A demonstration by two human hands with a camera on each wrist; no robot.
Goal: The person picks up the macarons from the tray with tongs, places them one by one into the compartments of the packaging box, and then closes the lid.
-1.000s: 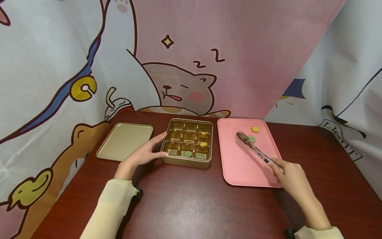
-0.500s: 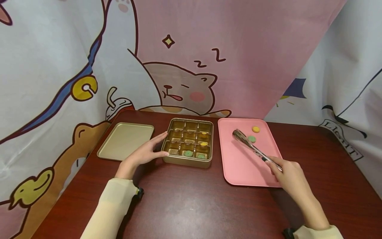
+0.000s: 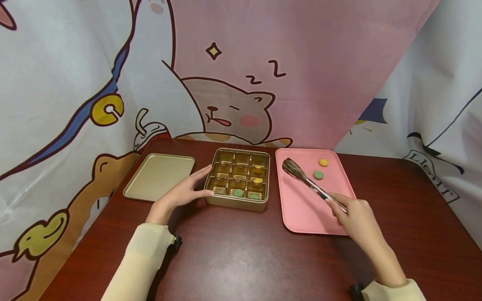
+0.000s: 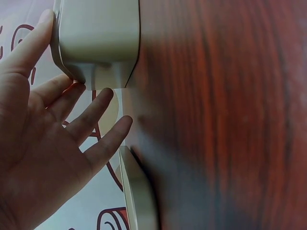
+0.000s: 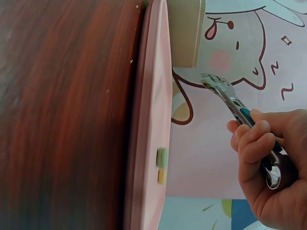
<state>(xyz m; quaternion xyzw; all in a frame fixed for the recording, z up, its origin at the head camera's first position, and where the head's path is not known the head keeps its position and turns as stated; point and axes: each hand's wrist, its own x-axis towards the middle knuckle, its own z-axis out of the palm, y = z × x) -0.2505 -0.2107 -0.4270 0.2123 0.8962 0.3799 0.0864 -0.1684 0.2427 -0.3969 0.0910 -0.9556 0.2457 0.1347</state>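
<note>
On the dark red wooden table (image 3: 244,255) we have a gold compartment tin (image 3: 238,178) at centre, and our left hand (image 3: 183,193) lies flat against its left side, fingers straight and spread, thumb up by the far corner; the left wrist view shows the same, the palm open beside the tin (image 4: 98,36). Inside the tin we see a green cookie (image 3: 238,192) in the near row, another green one (image 3: 255,196) just beside it, and a yellow one (image 3: 257,180) in the row behind, on the right. Over on the pink tray (image 3: 301,209), our right hand (image 3: 354,217) grips a pair of metal tongs (image 3: 306,182), fingers curled round the handle end; the right wrist view confirms that grip on the tongs (image 5: 230,98). The tong tips hang above the tray's far left part, near a loose green cookie (image 3: 318,175) but apart from it, and nothing shows between them. A yellow cookie (image 3: 323,162) lies just behind the green one. To the left of the tin lies its gold lid (image 3: 159,175), flat on the table, with a cartoon cat backdrop (image 3: 233,113) behind.
</note>
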